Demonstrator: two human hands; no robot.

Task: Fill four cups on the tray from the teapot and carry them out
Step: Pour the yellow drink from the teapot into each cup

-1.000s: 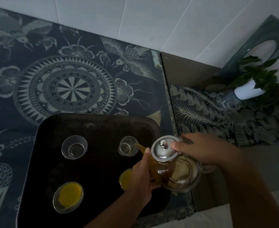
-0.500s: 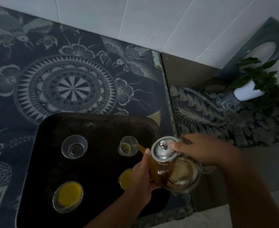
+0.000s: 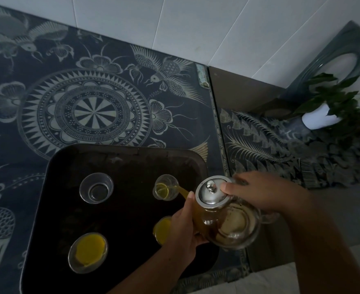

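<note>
A dark tray (image 3: pixel 123 158) lies on the patterned table and carries several small glass cups. The near-left cup (image 3: pixel 88 252) holds yellow tea, and so does the near-right cup (image 3: pixel 161 230), half hidden by my left hand. The far-left cup (image 3: pixel 96 188) is empty. Tea streams from the tilted glass teapot (image 3: pixel 232 223) into the far-right cup (image 3: pixel 166 187), which is partly filled. My left hand (image 3: pixel 185 230) supports the teapot's front side. My right hand (image 3: pixel 261 193) grips its handle side, thumb pressing the steel lid (image 3: pixel 212 193).
The table (image 3: pixel 85 111) has a dark blue cloth with a mandala and bird pattern, ending at a white tiled wall. To the right stand a lower patterned stand (image 3: pixel 257 141), a potted plant in a white pot (image 3: pixel 321 117), and a curved dark ornament (image 3: pixel 344 58).
The far-right cup has gained more yellow tea as the pour continues. Both hands and the teapot have stayed nearly still.
</note>
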